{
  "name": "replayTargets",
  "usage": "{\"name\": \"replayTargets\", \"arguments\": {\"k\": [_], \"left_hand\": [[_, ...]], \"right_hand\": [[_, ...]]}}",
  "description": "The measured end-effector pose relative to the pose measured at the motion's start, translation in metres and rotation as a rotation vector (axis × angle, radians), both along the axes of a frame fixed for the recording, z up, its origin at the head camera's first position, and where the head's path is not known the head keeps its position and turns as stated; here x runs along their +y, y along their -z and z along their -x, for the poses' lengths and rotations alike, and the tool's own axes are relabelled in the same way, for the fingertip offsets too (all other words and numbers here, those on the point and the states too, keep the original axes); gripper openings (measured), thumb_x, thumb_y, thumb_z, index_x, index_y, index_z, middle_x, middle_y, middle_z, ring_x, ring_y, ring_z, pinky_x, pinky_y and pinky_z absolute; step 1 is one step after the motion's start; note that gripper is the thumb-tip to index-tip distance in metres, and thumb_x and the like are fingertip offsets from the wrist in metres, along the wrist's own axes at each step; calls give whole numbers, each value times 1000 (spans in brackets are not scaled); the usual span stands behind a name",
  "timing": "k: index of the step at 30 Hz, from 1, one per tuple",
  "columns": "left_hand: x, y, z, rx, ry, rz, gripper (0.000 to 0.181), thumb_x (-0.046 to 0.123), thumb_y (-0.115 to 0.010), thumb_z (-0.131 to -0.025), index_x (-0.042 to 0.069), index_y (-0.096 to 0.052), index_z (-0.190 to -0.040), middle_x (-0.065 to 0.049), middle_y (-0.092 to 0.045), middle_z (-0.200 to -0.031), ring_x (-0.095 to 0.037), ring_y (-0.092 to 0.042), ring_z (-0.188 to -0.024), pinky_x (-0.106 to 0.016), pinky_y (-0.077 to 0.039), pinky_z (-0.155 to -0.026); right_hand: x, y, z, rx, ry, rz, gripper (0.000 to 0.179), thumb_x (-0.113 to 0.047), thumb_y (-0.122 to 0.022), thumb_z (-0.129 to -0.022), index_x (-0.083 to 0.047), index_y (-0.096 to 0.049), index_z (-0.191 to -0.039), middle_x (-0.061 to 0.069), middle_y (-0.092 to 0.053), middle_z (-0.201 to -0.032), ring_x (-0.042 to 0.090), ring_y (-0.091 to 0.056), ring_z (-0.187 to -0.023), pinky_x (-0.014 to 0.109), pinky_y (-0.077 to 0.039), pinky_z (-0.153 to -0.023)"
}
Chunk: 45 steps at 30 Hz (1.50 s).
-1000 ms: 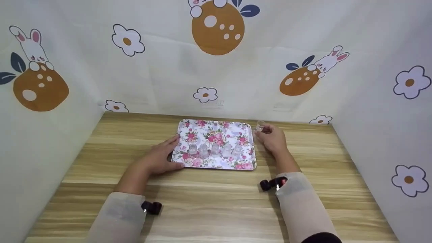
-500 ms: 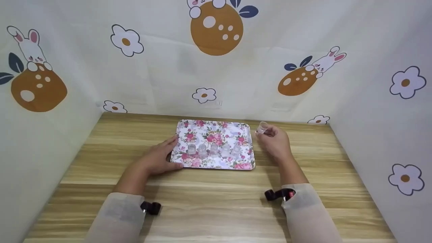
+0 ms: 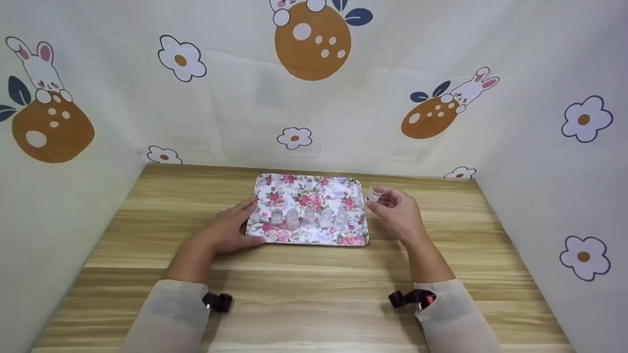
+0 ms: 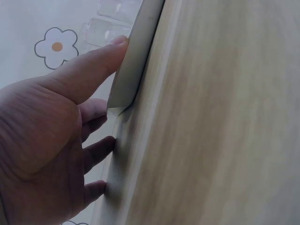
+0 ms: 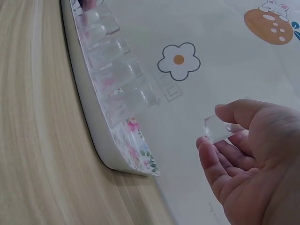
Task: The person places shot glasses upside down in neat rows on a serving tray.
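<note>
A white tray [image 3: 333,189] with pink flowers lies on the wooden table. Several small clear cups [image 3: 293,219] stand in a row along its near half. My left hand [image 3: 228,228] holds the tray's near left corner, thumb on the front rim and fingers along the left side; the left wrist view shows the thumb [image 4: 89,72] against the rim. Just beyond the tray's right edge, my right hand [image 3: 400,213] pinches another small clear cup [image 3: 376,192] between thumb and fingers. In the right wrist view this cup [image 5: 216,129] is held up, apart from the tray.
A pale cloth wall [image 3: 235,122] printed with rabbits, oranges and flowers rises behind the table and along both sides. Wooden tabletop [image 3: 314,294] stretches in front of the tray and to either side. Each wrist wears a small black camera [image 3: 218,302].
My right hand turns the cup slightly and brings it a little nearer to me, close to the tray's right edge; the right forearm draws back. My left hand keeps its place on the tray.
</note>
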State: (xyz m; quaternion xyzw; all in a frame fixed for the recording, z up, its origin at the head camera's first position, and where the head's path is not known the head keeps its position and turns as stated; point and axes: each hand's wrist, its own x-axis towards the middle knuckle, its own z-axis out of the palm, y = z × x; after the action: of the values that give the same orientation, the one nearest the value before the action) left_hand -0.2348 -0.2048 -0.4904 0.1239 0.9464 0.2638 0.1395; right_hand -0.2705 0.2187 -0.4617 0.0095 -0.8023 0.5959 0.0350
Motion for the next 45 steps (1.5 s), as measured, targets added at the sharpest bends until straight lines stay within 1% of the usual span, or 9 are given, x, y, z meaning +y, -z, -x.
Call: {"name": "replayTargets", "arguments": {"k": [7, 10, 14, 23, 27, 31, 38, 41, 45], "left_hand": [[0, 1, 0, -5, 2, -9, 108, 61, -76, -93, 16, -20, -172, -2, -9, -184, -48, -13, -166, -72, -12, -133], [0, 0, 0, -8, 1, -8, 107, 61, -76, -93, 16, -20, -172, -2, -9, -184, -48, -13, -166, -71, -12, -133], [-1, -2, -1, -6, 4, 1, 108, 61, -76, -93, 16, -20, -172, -3, -9, -183, -48, -14, -166, -72, -13, -133], [-1, -1, 0, -10, 4, 6, 107, 62, -75, -93, 16, -20, -173, -3, -9, -184, -49, -14, -166, -73, -12, -132], [-1, -1, -1, -1, 6, 1, 108, 61, -77, -92, 14, -21, -172, -2, -10, -184, -48, -14, -166, -72, -14, -132], [-1, -1, -1, -2, 2, -1, 109, 61, -78, -91, 15, -20, -172, -1, -8, -184, -48, -14, -166, -72, -15, -133], [-2, -1, -1, -16, -8, -15, 110, 62, -78, -91, 19, -19, -173, 2, -6, -184, -47, -12, -167, -71, -14, -133], [-2, -1, 0, -22, -10, -26, 110, 62, -79, -90, 20, -18, -173, 2, -6, -184, -47, -12, -167, -70, -14, -133], [0, 0, 0, -26, -10, -28, 110, 63, -78, -91, 19, -18, -173, 1, -7, -184, -47, -12, -167, -70, -15, -133]], "right_hand": [[-3, 3, 0, 11, -41, 13, 39, -8, -83, -90, -2, -73, -127, 12, -78, -116, 16, -73, -104, 20, -62, -91], [-3, 4, 1, 23, -47, 14, 37, -9, -84, -90, -1, -73, -125, 6, -77, -108, 15, -71, -100, 20, -61, -88], [-4, 5, 1, 37, -36, 8, 36, -14, -86, -90, -2, -76, -122, 0, -71, -97, 14, -64, -91, 19, -56, -78], [-5, 8, 0, 83, -27, 13, 36, -23, -83, -96, -2, -77, -124, -1, -74, -102, 15, -65, -95, 17, -57, -80], [-5, 10, 1, 91, -17, 37, 35, -18, -86, -93, -1, -76, -122, 0, -74, -100, 13, -66, -93, 17, -58, -79], [-5, 13, 3, 76, -36, 49, 39, -9, -86, -90, 1, -74, -126, 4, -78, -105, 11, -71, -95, 17, -61, -84], [-8, 17, 3, 25, -98, -55, 44, -4, -83, -90, -2, -74, -132, 18, -77, -119, 13, -71, -95, 16, -60, -83], [-8, 18, 2, -11, -133, -114, 45, -3, -81, -90, -4, -73, -135, 19, -76, -126, 15, -73, -96, 17, -62, -83], [-7, 22, 2, -46, -164, -172, 46, -3, -81, -90, -8, -74, -135, 15, -76, -132, 20, -74, -105, 20, -63, -90]]}}
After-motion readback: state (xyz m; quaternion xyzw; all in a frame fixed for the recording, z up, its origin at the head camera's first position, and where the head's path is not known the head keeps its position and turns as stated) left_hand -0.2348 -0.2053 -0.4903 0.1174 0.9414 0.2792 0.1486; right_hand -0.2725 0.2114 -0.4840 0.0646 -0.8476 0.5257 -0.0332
